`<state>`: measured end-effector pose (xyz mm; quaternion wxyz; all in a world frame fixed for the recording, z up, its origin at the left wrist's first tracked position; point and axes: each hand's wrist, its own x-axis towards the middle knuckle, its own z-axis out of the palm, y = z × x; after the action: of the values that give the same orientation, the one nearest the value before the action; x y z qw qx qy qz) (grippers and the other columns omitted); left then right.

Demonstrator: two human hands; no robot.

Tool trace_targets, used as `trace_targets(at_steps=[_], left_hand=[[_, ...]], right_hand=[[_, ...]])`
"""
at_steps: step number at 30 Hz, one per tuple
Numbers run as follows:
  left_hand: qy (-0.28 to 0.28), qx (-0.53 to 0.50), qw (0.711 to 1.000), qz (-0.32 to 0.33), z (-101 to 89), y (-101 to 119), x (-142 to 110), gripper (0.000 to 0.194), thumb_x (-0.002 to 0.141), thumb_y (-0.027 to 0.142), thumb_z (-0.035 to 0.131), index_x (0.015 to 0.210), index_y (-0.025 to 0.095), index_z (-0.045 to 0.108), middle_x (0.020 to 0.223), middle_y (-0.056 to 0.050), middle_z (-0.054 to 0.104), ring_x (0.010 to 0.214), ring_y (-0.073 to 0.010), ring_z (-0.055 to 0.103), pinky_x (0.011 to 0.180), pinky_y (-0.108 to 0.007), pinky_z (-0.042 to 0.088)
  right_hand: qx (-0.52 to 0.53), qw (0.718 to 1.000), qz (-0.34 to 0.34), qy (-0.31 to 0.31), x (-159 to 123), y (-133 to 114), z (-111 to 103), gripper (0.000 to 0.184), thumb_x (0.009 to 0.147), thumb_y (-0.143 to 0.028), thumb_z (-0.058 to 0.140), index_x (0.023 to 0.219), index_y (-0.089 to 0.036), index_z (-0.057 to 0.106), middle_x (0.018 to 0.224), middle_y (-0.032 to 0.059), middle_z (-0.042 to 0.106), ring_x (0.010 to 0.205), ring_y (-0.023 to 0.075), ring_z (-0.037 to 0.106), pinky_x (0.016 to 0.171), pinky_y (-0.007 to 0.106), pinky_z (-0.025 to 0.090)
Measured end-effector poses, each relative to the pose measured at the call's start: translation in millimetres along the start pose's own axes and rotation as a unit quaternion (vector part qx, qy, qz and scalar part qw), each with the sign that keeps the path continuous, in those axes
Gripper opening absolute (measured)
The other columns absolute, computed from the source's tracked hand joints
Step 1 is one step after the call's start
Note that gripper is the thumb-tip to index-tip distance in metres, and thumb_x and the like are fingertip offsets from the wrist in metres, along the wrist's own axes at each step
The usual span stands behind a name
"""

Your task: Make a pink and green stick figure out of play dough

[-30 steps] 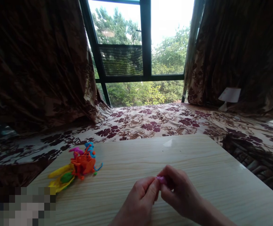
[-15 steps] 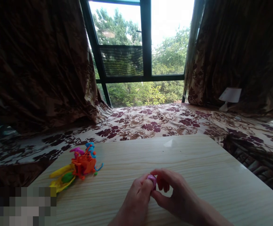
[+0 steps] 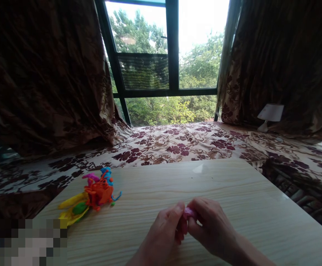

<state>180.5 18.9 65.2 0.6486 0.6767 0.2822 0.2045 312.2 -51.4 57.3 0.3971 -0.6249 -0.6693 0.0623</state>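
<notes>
A small lump of pink modelling clay (image 3: 189,213) is held between my two hands, just above the table. My right hand (image 3: 212,223) pinches it between thumb and curled fingers. From the other side, my left hand (image 3: 165,226) is closed at the lump's left end, thumb on top and fingers curled below. Part of the clay is hidden by the fingers. Off to the left lies a cluster of coloured clay: a crumpled orange piece (image 3: 100,194), a blue piece (image 3: 107,175), a magenta piece (image 3: 91,178), a yellow piece (image 3: 72,201) and a green lump (image 3: 79,208).
The pale wood-grain table (image 3: 155,184) carries tiny specks near its far side. Beyond it, floral fabric (image 3: 177,147) covers a ledge under the window (image 3: 173,74). A white lamp (image 3: 271,112) stands at the right, by dark curtains (image 3: 282,55). A pixelated patch covers the lower left.
The pink clay has shifted slightly right, from the left hand's grip into the right hand's pinch. My right fingers have closed on it. The coloured clay at the left has stayed put.
</notes>
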Motion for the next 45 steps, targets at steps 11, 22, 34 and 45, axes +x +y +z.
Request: trace_targets(at_steps=[11,22,34,45], left_hand=[[-0.014,-0.062,0.998,-0.003,-6.7,5,1,0.037,0.083,0.044,0.038,0.072,0.014,0.057,0.060,0.001,0.048,0.056,-0.0099,0.042,0.054,-0.023,0.035],[-0.028,-0.030,0.999,-0.022,0.8,-4,0,0.026,0.081,0.026,0.037,0.060,0.016,0.050,0.049,0.006,0.035,0.049,-0.0084,0.032,0.047,-0.021,0.027],[-0.022,-0.056,0.998,-0.012,-10.4,6,3,0.031,0.082,0.038,0.043,0.089,0.013,0.060,0.074,-0.003,0.055,0.067,-0.0126,0.048,0.059,-0.024,0.040],[0.021,0.001,1.000,0.022,0.1,-1,-2,0.030,0.083,0.031,0.039,0.064,0.014,0.055,0.051,0.006,0.029,0.051,-0.0078,0.024,0.047,-0.022,0.021]], right_hand=[[0.123,0.992,0.009,0.013,3,1,0,0.019,0.073,-0.012,0.051,0.090,-0.020,0.053,0.067,-0.0033,0.052,0.059,0.0093,0.047,0.055,0.020,0.039],[0.082,0.997,0.012,-0.010,1,0,4,0.008,0.073,-0.011,0.048,0.071,-0.019,0.049,0.057,-0.0060,0.045,0.051,0.0070,0.039,0.048,0.020,0.030],[0.148,0.988,-0.034,-0.001,7,0,-6,0.013,0.082,-0.015,0.046,0.090,-0.020,0.055,0.076,0.0005,0.053,0.068,0.0109,0.051,0.062,0.023,0.041],[0.096,0.995,0.036,0.011,0,-4,5,0.005,0.076,-0.014,0.050,0.074,-0.019,0.050,0.059,-0.0050,0.048,0.053,0.0080,0.043,0.050,0.021,0.035]])
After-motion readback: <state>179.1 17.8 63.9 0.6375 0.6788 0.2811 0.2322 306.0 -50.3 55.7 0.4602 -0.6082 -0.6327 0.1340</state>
